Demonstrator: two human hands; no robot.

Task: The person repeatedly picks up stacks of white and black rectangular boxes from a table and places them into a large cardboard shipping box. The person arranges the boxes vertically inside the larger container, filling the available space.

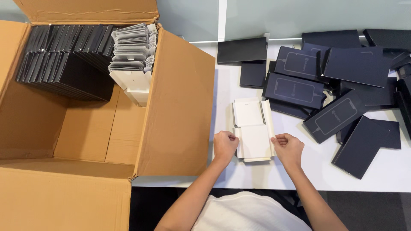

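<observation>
The left hand (pixel 224 144) and the right hand (pixel 287 146) each pinch a side flap of a white card tray (pixel 253 130); both are curled tight on its edges. The tray lies flat on the white table (pixel 385 171), just right of the big brown box (pixel 175 107). It looks like folding is under way; the next move needs both flaps bent up evenly. At 1 o'clock from the tray lies a messy pile of dark sleeves (pixel 334 77), some with a thin phone outline. In the box, at 10 o'clock, stand rows of dark sleeves and a white stack (pixel 132 51); perhaps more flat trays.
</observation>
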